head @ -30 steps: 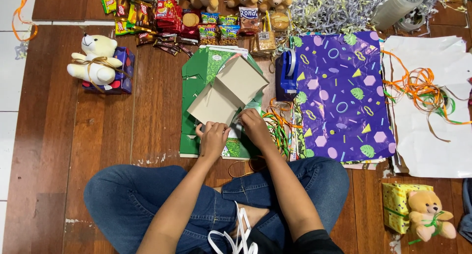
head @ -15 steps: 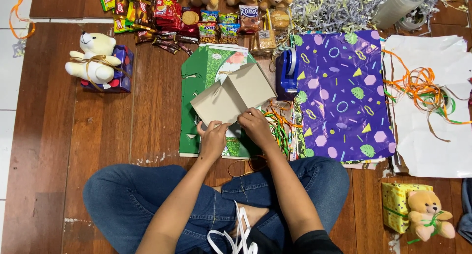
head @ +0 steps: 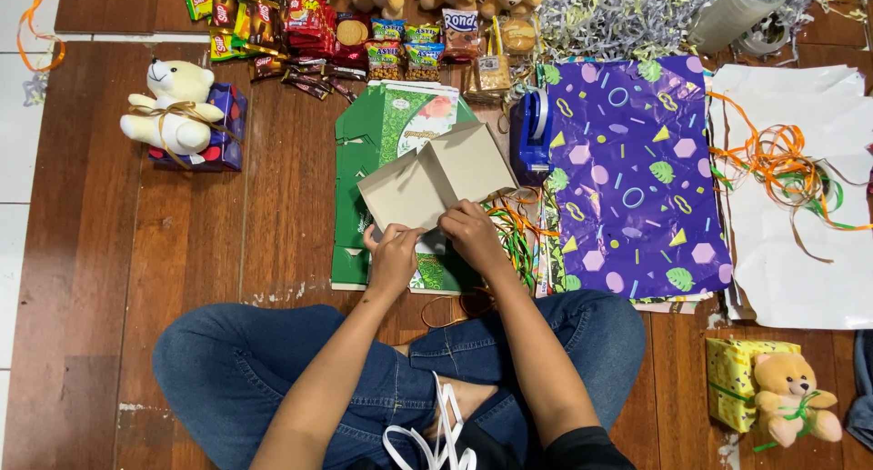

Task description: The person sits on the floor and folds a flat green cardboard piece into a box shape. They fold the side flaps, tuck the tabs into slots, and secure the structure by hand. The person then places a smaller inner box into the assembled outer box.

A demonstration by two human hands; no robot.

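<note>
Cardboard box blank (head: 438, 177), plain tan and partly folded, is raised at the middle of the wooden floor (head: 118, 279), directly in front of the seated person's crossed legs. Left hand (head: 394, 254) grips the near lower edge of the blank, fingers closed on the card. Right hand (head: 473, 235) sits just beside it, fingers closed on the same near edge; the two hands almost touch. Beneath the blank lies a flat green printed carton sheet (head: 364, 161). Coiled orange and green ribbon (head: 514, 234) lies just right of the right hand. A blue tape dispenser (head: 529, 135) stands beyond it, touching the edge of a purple patterned wrapping sheet (head: 637, 179). White paper (head: 800, 252) with loose orange ribbon lies further right. Snack packets (head: 309, 25) are lined up along the far edge. A white plush bear (head: 177, 106) sits on a blue box at far left. A brown plush bear (head: 791, 393) leans against a yellow wrapped box at near right.
</note>
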